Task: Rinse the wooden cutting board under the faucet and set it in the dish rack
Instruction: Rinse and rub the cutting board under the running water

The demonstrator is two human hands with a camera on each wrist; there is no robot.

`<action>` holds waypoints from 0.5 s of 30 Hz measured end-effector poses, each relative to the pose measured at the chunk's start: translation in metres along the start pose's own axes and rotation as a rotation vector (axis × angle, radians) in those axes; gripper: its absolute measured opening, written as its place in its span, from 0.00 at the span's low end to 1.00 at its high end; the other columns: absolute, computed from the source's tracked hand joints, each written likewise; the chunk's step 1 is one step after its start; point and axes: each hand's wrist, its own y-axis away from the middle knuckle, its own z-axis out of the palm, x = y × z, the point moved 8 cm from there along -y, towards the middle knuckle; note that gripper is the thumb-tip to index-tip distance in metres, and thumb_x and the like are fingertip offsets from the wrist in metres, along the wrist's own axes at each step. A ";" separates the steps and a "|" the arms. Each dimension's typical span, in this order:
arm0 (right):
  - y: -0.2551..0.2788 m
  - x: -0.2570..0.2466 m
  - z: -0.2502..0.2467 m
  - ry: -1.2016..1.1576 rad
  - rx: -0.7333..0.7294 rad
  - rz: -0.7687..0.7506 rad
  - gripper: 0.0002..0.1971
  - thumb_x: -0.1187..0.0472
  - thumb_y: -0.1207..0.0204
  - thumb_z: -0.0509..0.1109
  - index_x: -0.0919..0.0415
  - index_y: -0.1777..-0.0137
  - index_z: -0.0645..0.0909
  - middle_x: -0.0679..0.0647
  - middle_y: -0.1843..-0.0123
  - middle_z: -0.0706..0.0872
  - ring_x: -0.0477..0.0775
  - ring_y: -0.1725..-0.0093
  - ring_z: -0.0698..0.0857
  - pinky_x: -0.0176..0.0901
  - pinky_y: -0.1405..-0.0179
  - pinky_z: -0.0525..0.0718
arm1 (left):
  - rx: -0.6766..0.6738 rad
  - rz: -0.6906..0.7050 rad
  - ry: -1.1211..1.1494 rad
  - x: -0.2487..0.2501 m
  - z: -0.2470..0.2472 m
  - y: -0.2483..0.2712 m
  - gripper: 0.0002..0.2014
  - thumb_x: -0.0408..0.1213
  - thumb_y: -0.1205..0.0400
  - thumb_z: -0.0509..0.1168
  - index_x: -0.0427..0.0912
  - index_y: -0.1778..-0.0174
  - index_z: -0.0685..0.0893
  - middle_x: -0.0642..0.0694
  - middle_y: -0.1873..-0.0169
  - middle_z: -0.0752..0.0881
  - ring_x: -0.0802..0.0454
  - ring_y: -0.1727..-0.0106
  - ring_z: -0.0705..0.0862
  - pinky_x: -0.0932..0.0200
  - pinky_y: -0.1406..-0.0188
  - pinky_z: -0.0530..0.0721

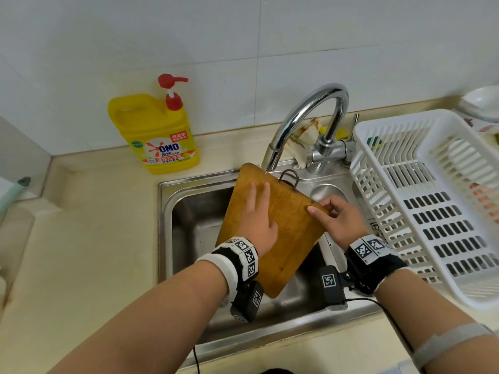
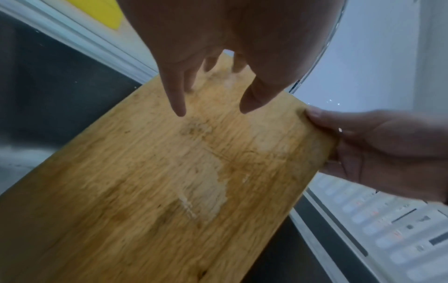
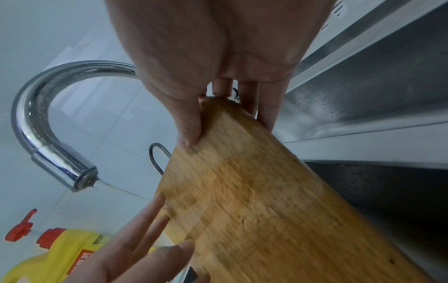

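A wooden cutting board (image 1: 286, 230) with a wire hanging loop (image 1: 289, 177) tilts over the steel sink (image 1: 189, 211), its top end under the chrome faucet (image 1: 305, 122). Water runs from the spout (image 3: 82, 178) onto the board's top edge. My left hand (image 1: 259, 214) lies flat on the board's face (image 2: 169, 172), fingers straight. My right hand (image 1: 334, 217) grips the board's right edge (image 3: 242, 172), thumb on top and fingers underneath. The white plastic dish rack (image 1: 432, 201) stands right of the sink.
A yellow dish-soap bottle (image 1: 156, 133) with a red pump stands on the beige counter (image 1: 94, 238) left of the faucet. A crumpled cloth (image 1: 302, 141) lies behind the tap. A white bowl (image 1: 483, 101) sits beyond the rack.
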 end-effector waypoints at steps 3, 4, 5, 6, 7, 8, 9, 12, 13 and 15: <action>-0.002 -0.004 0.002 -0.008 -0.002 -0.007 0.11 0.46 0.24 0.76 0.52 0.57 0.82 0.53 0.58 0.85 0.62 0.51 0.87 0.57 0.49 0.89 | -0.022 0.037 -0.064 -0.008 0.003 0.004 0.54 0.36 0.18 0.67 0.68 0.19 0.28 0.61 0.16 0.28 0.41 0.18 0.68 0.50 0.35 0.86; -0.002 -0.004 0.002 -0.003 0.001 -0.005 0.11 0.47 0.24 0.76 0.53 0.57 0.82 0.52 0.58 0.85 0.61 0.50 0.86 0.56 0.49 0.89 | -0.070 0.019 -0.098 -0.014 0.008 0.006 0.54 0.36 0.18 0.67 0.66 0.18 0.27 0.60 0.16 0.27 0.42 0.23 0.75 0.53 0.41 0.88; -0.002 -0.003 0.001 0.002 0.004 -0.002 0.11 0.46 0.24 0.76 0.52 0.57 0.82 0.51 0.58 0.85 0.61 0.51 0.86 0.57 0.48 0.89 | -0.136 -0.018 -0.127 -0.022 0.014 0.009 0.53 0.37 0.17 0.67 0.63 0.17 0.28 0.57 0.16 0.27 0.45 0.29 0.80 0.55 0.45 0.89; -0.003 -0.001 -0.001 -0.002 0.006 0.001 0.11 0.46 0.24 0.76 0.52 0.58 0.82 0.50 0.59 0.85 0.60 0.51 0.86 0.59 0.47 0.88 | -0.195 -0.082 -0.138 -0.033 0.019 0.011 0.51 0.38 0.17 0.67 0.59 0.16 0.29 0.53 0.15 0.28 0.48 0.34 0.83 0.57 0.47 0.89; -0.003 0.000 -0.001 -0.004 0.009 -0.004 0.12 0.46 0.24 0.76 0.52 0.58 0.82 0.50 0.59 0.84 0.60 0.52 0.86 0.62 0.45 0.88 | -0.228 -0.144 -0.137 -0.041 0.020 0.013 0.50 0.39 0.16 0.66 0.57 0.15 0.30 0.50 0.14 0.29 0.50 0.38 0.85 0.59 0.49 0.89; 0.000 -0.006 0.005 0.012 -0.005 -0.027 0.12 0.46 0.24 0.76 0.53 0.58 0.81 0.51 0.59 0.84 0.60 0.52 0.85 0.63 0.44 0.88 | -0.218 -0.183 -0.109 -0.047 0.015 0.020 0.50 0.39 0.16 0.66 0.56 0.15 0.30 0.48 0.14 0.30 0.52 0.44 0.87 0.59 0.52 0.90; -0.001 -0.007 0.005 0.008 -0.007 -0.031 0.12 0.46 0.24 0.76 0.53 0.58 0.81 0.52 0.59 0.84 0.61 0.51 0.85 0.64 0.44 0.87 | -0.194 -0.181 -0.093 -0.044 0.013 0.019 0.51 0.39 0.17 0.66 0.56 0.15 0.29 0.48 0.14 0.30 0.55 0.48 0.87 0.60 0.54 0.89; -0.005 -0.014 0.007 -0.003 -0.001 -0.054 0.11 0.47 0.24 0.76 0.54 0.56 0.83 0.55 0.55 0.86 0.60 0.49 0.85 0.63 0.42 0.87 | -0.101 -0.131 -0.035 -0.030 0.009 0.016 0.53 0.38 0.17 0.67 0.56 0.16 0.26 0.50 0.15 0.27 0.55 0.40 0.83 0.59 0.47 0.88; -0.006 -0.016 0.008 0.001 -0.002 -0.064 0.11 0.47 0.23 0.76 0.54 0.55 0.83 0.54 0.55 0.86 0.59 0.49 0.85 0.63 0.41 0.86 | -0.090 -0.131 -0.031 -0.028 0.010 0.016 0.54 0.38 0.17 0.68 0.56 0.17 0.25 0.51 0.15 0.26 0.53 0.40 0.83 0.57 0.45 0.88; -0.008 -0.019 0.009 0.002 -0.002 -0.078 0.10 0.48 0.23 0.76 0.53 0.55 0.83 0.53 0.55 0.86 0.58 0.48 0.85 0.63 0.40 0.86 | -0.112 -0.152 -0.051 -0.032 0.015 0.018 0.55 0.38 0.17 0.68 0.57 0.18 0.23 0.49 0.15 0.25 0.56 0.50 0.85 0.59 0.52 0.89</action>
